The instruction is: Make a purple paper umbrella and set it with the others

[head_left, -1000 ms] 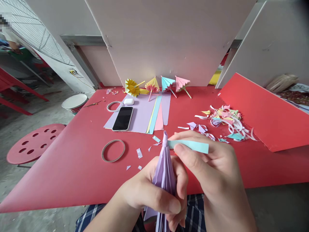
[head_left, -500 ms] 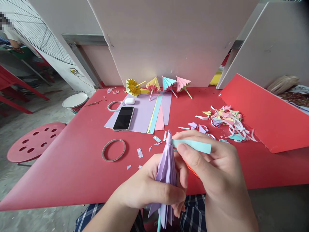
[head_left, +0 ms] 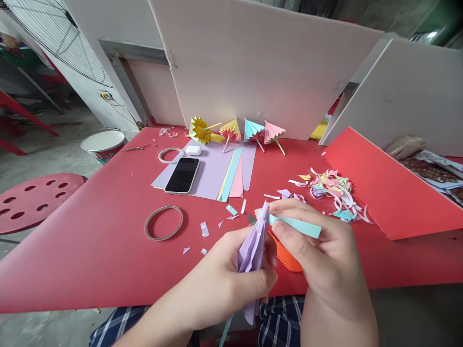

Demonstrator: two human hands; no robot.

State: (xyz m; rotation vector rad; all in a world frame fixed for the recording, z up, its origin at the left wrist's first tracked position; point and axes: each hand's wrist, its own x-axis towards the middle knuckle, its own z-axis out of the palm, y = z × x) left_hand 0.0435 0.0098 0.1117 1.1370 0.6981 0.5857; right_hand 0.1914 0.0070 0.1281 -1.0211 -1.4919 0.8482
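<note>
A folded purple paper umbrella [head_left: 251,253], tip upward, is wrapped in the closed fingers of my left hand [head_left: 231,277]. Its light blue stick [head_left: 226,331] slants out below. My right hand [head_left: 318,250] pinches a light blue paper strip [head_left: 298,225] between thumb and fingers, and the strip's left end lies against the umbrella's narrow tip. Beneath my hands, partly hidden, an orange-handled tool [head_left: 289,258] lies on the table; a bit of grey blade [head_left: 252,219] shows left of the umbrella tip.
On the red table [head_left: 108,241] are a phone [head_left: 183,176], coloured paper sheets [head_left: 211,180], a tape roll [head_left: 164,223], a white ring [head_left: 170,155] and a white case [head_left: 194,150]. Several small paper umbrellas [head_left: 254,129] stand at the back. Paper scraps [head_left: 333,188] lie right, beside a red board [head_left: 390,188].
The view has shifted a little. The umbrella has tilted, its tip leaning right and its stick swinging left. My right hand still holds the strip at the tip. More of the orange tool shows.
</note>
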